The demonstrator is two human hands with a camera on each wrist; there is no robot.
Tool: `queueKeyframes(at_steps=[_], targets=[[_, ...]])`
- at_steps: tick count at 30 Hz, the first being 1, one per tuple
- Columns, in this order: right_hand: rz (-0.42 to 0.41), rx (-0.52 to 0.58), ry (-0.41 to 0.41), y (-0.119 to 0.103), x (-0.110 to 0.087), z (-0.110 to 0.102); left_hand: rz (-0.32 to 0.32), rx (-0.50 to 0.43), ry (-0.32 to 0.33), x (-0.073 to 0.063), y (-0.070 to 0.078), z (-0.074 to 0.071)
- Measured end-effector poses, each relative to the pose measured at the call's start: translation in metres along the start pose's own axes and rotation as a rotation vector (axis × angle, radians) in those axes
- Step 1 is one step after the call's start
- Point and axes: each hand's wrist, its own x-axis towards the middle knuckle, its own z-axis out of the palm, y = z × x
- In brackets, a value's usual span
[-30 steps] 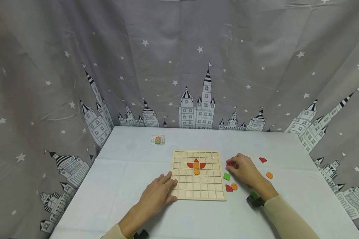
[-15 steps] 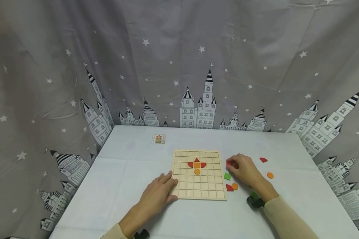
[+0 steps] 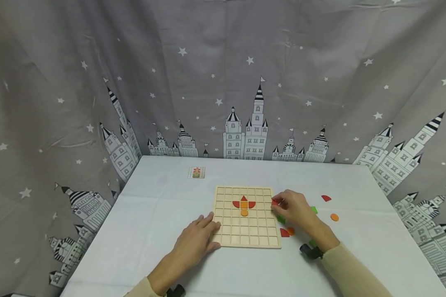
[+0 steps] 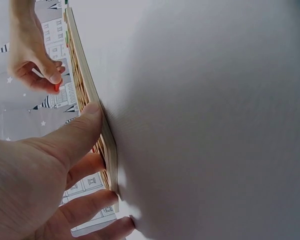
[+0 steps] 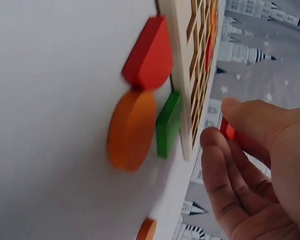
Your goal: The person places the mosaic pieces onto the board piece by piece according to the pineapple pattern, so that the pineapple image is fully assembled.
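The square wooden grid board (image 3: 228, 237) lies on the table. Its upper middle bears a red triangle (image 3: 243, 198), an orange square (image 3: 244, 204), an orange disc (image 3: 244, 213) and red quarter-circle pieces (image 3: 251, 204) on either side. My left hand (image 3: 197, 237) rests at the board's left edge, thumb and fingertips touching the rim in the left wrist view. Thumb and fingers of my right hand (image 3: 293, 208) pinch a small red piece (image 5: 228, 129) at the board's right edge, raised off the table; the fingers hide most of its shape.
Right of the board lie a red quarter-circle (image 3: 284, 232), an orange disc (image 3: 290, 231) and green squares (image 5: 169, 124). Farther right are another red quarter-circle (image 3: 326, 198) and orange disc (image 3: 334, 217). A small pattern card (image 3: 196, 172) lies at the back left, before a grey curtain (image 3: 193, 82).
My right hand has moved left with the red piece, from the table to the board's right edge, uncovering a green piece behind the wrist. My left hand stays at the board.
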Motion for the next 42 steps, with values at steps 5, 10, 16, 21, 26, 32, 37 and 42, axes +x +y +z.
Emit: queueKeyframes(at_steps=[5, 10, 16, 21, 26, 32, 37, 42], targets=[[-0.061, 0.010, -0.003, -0.008, 0.003, 0.008, 0.002, 0.007, -0.001, 0.000, -0.001, 0.001], [-0.058, 0.035, -0.033, -0.017, 0.006, 0.017, 0.000, 0.000, 0.000, 0.000, -0.001, 0.000], [-0.138, 0.053, -0.037, -0.021, 0.011, 0.025, 0.002, -0.014, 0.007, 0.000, 0.001, -0.001], [-0.140, 0.060, -0.062, -0.025, 0.015, 0.030, 0.000, -0.009, 0.008, 0.000, 0.001, 0.000], [-0.135, 0.058, -0.080, -0.029, 0.019, 0.035, -0.003, -0.005, 0.007, 0.001, 0.002, 0.000], [-0.155, 0.026, -0.060, -0.034, 0.020, 0.040, 0.000, -0.001, 0.003, 0.000, 0.003, 0.000], [-0.151, 0.033, -0.054, -0.035, 0.022, 0.043, 0.007, 0.001, 0.007, 0.000, 0.002, 0.000], [-0.144, 0.034, -0.047, -0.036, 0.022, 0.046, 0.014, 0.006, 0.011, 0.000, 0.002, 0.000]])
